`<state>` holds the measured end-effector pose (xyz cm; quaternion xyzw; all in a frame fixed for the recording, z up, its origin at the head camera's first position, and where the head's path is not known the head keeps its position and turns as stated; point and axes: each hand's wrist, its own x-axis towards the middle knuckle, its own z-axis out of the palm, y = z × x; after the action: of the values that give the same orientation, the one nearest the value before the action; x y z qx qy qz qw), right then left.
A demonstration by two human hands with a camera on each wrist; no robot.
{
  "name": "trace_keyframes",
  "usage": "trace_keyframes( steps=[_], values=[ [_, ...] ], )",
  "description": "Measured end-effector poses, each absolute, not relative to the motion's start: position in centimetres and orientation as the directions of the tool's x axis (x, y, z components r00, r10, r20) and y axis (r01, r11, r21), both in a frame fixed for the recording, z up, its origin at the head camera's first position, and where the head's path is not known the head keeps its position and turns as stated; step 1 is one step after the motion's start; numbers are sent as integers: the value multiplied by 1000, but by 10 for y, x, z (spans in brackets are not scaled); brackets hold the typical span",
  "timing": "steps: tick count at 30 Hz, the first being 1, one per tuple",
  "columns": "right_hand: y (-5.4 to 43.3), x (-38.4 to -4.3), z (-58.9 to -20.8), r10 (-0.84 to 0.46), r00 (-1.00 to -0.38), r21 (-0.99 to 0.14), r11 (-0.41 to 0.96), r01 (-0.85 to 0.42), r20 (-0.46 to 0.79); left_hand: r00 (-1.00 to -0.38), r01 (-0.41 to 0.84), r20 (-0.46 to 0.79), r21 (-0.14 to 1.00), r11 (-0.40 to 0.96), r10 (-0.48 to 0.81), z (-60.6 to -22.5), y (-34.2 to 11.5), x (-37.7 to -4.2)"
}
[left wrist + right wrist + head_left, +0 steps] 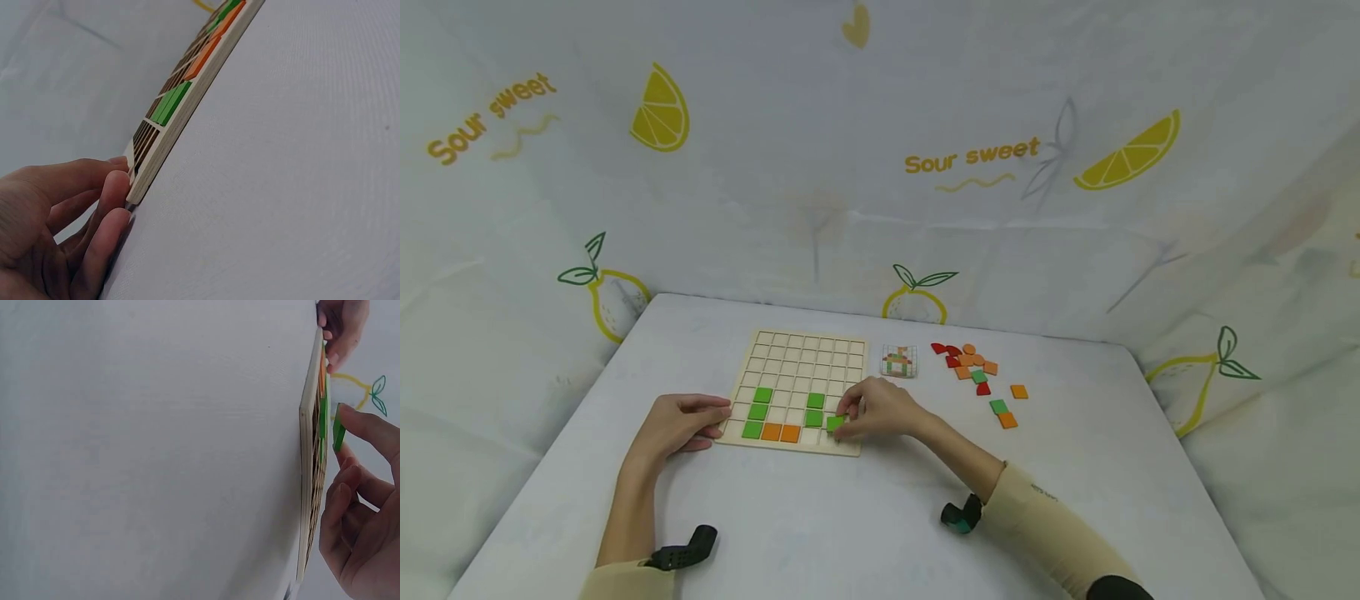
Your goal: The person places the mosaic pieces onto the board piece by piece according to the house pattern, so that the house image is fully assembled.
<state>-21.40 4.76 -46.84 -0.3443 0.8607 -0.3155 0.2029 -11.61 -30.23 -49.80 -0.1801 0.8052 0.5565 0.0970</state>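
Note:
In the head view, a wooden grid board (pixel 790 364) lies on the table, with green and orange square tiles set in its near rows. My left hand (pixel 681 423) holds the board's left edge near the front corner, its fingertips right at the rim in the left wrist view. Between thumb and finger, my right hand (pixel 880 408) pinches a green square tile (pixel 339 427) over the board's near right part. The right wrist view shows that tile raised off the board, with the other fingers curled loosely below it.
A small picture card (pixel 898 361) lies right of the board. Farther right are loose tiles, among them an orange square (pixel 1018 392), a green square (pixel 997 407) and several red and orange pieces. A white printed cloth (pixel 820 208) hangs behind the table.

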Motion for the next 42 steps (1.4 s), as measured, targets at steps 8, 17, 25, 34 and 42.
trace_keyframes(
  steps=[8, 17, 25, 34, 42],
  values=[
    [36, -214, -482, -699, -694, -670, 599, -439, -170, -920, -390, -351, 870, 303, -176, -499, -303, -116],
    [35, -213, -482, -711, -681, -686, 584, -434, -174, -922, -384, -344, 870, 308, -177, -499, -305, -116],
    [33, -211, -482, -726, -671, -705, 556, -441, -153, -923, -383, -343, 869, 313, -174, -499, -305, -115],
    [24, -203, -481, -733, -663, -694, 558, -455, -155, -919, -390, -347, 866, 313, -186, -497, -303, -115],
    [11, -196, -481, -723, -677, -663, 576, -478, -139, -922, -385, -344, 868, 315, -180, -498, -303, -115]
  ],
)
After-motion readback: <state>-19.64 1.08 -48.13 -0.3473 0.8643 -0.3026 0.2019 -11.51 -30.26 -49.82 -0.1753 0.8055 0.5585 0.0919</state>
